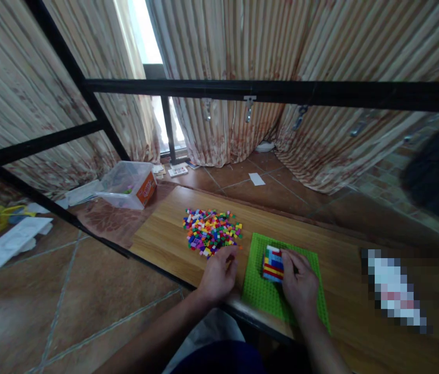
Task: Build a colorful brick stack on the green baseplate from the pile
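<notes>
A green studded baseplate (258,291) lies on the wooden table near its front edge. A small block of stacked coloured bricks (273,264) stands on it. My right hand (300,283) rests on the plate beside that block, fingers curled against its right side. To the left lies a heap of several loose coloured bricks (211,231). My left hand (218,272) sits at the near edge of the heap, fingers bent down onto the bricks; what they pinch is hidden.
A clear plastic box with an orange label (129,184) stands at the table's far left end. Black metal frame bars (266,91) cross above. A pixelated patch (394,291) lies on the table at right. Papers lie on the tiled floor.
</notes>
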`<state>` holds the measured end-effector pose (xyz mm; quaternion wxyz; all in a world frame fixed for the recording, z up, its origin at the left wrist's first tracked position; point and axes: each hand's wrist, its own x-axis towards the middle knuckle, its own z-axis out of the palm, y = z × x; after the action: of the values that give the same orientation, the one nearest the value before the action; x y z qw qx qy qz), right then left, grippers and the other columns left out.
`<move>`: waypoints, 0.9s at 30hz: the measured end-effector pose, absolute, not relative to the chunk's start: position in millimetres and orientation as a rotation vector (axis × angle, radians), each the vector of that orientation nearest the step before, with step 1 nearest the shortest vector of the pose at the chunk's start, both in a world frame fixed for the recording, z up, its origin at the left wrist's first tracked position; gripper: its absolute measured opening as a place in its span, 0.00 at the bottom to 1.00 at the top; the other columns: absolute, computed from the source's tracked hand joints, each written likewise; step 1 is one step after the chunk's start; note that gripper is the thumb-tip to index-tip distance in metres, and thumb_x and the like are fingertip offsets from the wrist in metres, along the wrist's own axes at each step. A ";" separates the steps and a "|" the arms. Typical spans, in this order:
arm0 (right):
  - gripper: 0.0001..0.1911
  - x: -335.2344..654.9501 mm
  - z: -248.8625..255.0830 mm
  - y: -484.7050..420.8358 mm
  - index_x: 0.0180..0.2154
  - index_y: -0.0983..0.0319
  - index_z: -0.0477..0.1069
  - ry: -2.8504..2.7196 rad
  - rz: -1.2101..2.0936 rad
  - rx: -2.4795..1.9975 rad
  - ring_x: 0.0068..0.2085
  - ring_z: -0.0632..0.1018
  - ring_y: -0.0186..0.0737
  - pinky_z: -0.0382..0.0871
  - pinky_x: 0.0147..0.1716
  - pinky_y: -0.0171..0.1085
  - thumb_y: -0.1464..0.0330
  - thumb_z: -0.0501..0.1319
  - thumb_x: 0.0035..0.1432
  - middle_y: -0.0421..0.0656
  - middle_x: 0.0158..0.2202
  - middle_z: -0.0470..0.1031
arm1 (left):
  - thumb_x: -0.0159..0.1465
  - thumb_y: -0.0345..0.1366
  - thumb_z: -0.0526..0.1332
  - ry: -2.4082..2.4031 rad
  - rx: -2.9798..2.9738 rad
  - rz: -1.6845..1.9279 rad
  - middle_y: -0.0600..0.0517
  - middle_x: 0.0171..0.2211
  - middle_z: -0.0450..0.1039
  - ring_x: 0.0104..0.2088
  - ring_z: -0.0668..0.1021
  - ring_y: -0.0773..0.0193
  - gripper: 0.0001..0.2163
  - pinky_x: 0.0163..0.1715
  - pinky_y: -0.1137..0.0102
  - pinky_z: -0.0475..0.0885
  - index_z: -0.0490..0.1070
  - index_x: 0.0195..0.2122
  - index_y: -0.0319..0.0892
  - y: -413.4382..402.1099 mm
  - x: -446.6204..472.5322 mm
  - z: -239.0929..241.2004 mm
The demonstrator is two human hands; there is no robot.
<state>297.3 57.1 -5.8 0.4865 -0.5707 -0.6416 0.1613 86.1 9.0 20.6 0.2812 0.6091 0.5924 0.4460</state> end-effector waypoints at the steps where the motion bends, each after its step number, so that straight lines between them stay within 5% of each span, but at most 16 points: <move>1: 0.19 298.6 -6.2 59.0 0.39 0.61 0.78 -1.561 0.391 -1.384 0.44 0.76 0.44 0.69 0.50 0.46 0.56 0.53 0.64 0.48 0.42 0.77 | 0.62 0.29 0.56 1.639 1.631 1.213 0.46 0.42 0.77 0.41 0.79 0.60 0.10 0.44 0.66 0.75 0.73 0.43 0.42 9.1 74.0 20.4; 6: 0.19 303.6 -9.6 64.0 0.39 0.60 0.77 -1.573 0.390 -1.380 0.44 0.76 0.45 0.69 0.49 0.48 0.56 0.53 0.63 0.49 0.42 0.77 | 0.62 0.30 0.57 2.026 1.554 1.285 0.48 0.39 0.77 0.39 0.78 0.61 0.11 0.42 0.67 0.74 0.73 0.45 0.41 31.3 6.4 27.2; 11: 0.19 305.0 -12.7 64.0 0.40 0.61 0.77 -1.563 0.406 -1.384 0.45 0.77 0.45 0.69 0.49 0.48 0.56 0.54 0.63 0.49 0.43 0.77 | 0.64 0.31 0.56 2.345 1.669 0.905 0.46 0.41 0.75 0.40 0.78 0.59 0.11 0.43 0.67 0.72 0.76 0.44 0.41 70.7 -34.3 36.8; 18: 0.19 304.1 -11.5 63.2 0.41 0.61 0.77 -1.560 0.403 -1.395 0.45 0.76 0.45 0.68 0.50 0.48 0.57 0.53 0.63 0.49 0.43 0.77 | 0.64 0.29 0.54 2.391 1.908 0.501 0.46 0.41 0.75 0.44 0.76 0.58 0.13 0.47 0.67 0.69 0.78 0.41 0.44 100.0 -37.8 33.1; 27: 0.17 302.9 -11.5 62.9 0.41 0.60 0.77 -1.533 0.436 -1.375 0.45 0.76 0.45 0.69 0.49 0.47 0.58 0.54 0.62 0.48 0.44 0.77 | 0.61 0.25 0.54 2.370 1.934 0.459 0.44 0.41 0.75 0.46 0.76 0.55 0.14 0.49 0.66 0.68 0.76 0.42 0.42 101.6 -41.8 31.3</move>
<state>302.9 62.9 -11.5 0.4955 -0.5675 -0.6325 0.1798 -41.8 101.6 31.3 0.0242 0.6252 0.7659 0.1484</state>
